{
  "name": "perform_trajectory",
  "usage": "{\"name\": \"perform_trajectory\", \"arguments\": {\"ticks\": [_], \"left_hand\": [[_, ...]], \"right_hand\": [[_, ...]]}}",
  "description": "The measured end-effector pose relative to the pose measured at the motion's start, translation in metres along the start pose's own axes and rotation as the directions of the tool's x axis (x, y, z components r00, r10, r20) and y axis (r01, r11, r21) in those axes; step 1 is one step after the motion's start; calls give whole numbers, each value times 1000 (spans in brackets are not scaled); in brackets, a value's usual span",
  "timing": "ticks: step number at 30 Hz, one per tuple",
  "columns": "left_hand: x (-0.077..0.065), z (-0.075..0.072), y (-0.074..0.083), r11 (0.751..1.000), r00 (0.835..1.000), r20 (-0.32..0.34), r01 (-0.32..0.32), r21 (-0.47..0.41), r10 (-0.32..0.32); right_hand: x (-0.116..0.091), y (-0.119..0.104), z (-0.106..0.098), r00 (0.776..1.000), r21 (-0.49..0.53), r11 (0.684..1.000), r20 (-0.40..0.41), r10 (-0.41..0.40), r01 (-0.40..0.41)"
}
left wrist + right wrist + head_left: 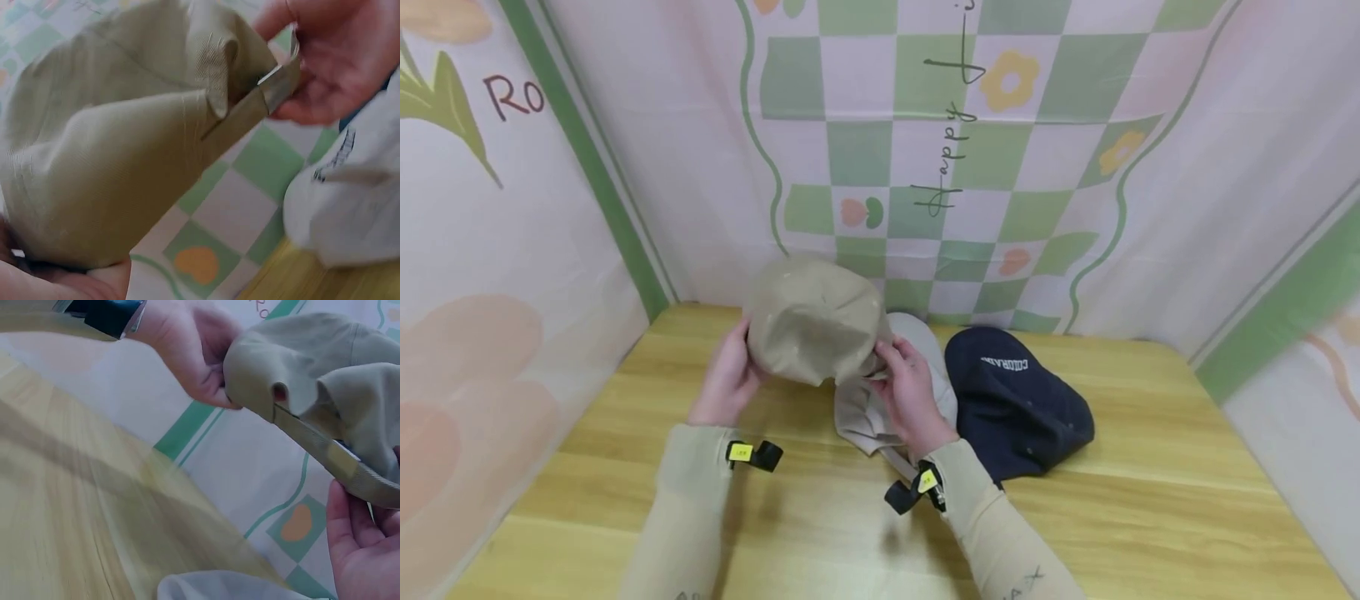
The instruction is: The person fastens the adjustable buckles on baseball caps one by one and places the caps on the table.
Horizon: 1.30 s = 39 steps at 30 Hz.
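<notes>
A khaki baseball cap [816, 321] is held up off the table between both hands, its back strap with a metal buckle [275, 87] showing in the left wrist view. The left hand [727, 375] grips the cap's left side, thumb along the lower edge. At the cap's right side, the right hand [912, 387] pinches the strap end near the buckle. Behind and below the right hand lies a light grey cap [857, 412], partly hidden by that hand. A navy cap [1015, 408] with white lettering rests just right of it.
The caps lie on a wooden table [1150, 500]. A patterned cloth [925, 150] with green checks hangs behind the table's back edge, and more cloth [475, 292] hangs on the left. Each wrist wears a black strap [765, 456].
</notes>
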<state>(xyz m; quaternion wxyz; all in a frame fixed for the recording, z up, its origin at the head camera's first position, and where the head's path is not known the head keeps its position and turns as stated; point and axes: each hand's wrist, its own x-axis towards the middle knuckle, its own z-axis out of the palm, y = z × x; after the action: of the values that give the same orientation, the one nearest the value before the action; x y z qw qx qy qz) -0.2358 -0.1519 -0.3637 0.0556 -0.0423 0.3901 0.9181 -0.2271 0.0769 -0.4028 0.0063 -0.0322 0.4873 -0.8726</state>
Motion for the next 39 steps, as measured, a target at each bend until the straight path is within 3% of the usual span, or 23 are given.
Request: {"name": "perform_trajectory", "arguments": {"ticks": [2, 6, 16, 19, 24, 28, 32, 35, 39], "left_hand": [[0, -1, 3, 993, 999, -2, -37, 113, 38], [0, -2, 9, 954, 995, -16, -92, 285, 101], [-4, -9, 27, 887, 980, -106, -105, 450, 169], [-5, -13, 32, 878, 971, -129, -122, 464, 203], [-7, -17, 37, 858, 941, -177, -172, 484, 289], [-8, -20, 43, 843, 922, -209, -183, 507, 326], [-9, -23, 48, 830, 913, -216, -190, 524, 345], [-11, -26, 51, 833, 917, -201, -199, 516, 344], [-14, -30, 56, 854, 941, -142, -207, 477, 307]], "right_hand": [[0, -1, 0, 1000, -15, 1000, 8, -7, 7], [1, -4, 0, 1000, -43, 999, 20, -10, 11], [5, -11, -1, 997, -219, 976, 79, 11, 7], [4, -10, 0, 993, -275, 961, 120, 14, 19], [1, -8, 6, 985, -319, 947, 173, 11, 45], [-2, -7, 13, 981, -371, 927, 195, 14, 61], [-4, -7, 19, 978, -397, 916, 208, 27, 60], [-2, -7, 23, 978, -410, 911, 204, 38, 50], [1, -9, 28, 982, -433, 901, 185, 47, 38]]}}
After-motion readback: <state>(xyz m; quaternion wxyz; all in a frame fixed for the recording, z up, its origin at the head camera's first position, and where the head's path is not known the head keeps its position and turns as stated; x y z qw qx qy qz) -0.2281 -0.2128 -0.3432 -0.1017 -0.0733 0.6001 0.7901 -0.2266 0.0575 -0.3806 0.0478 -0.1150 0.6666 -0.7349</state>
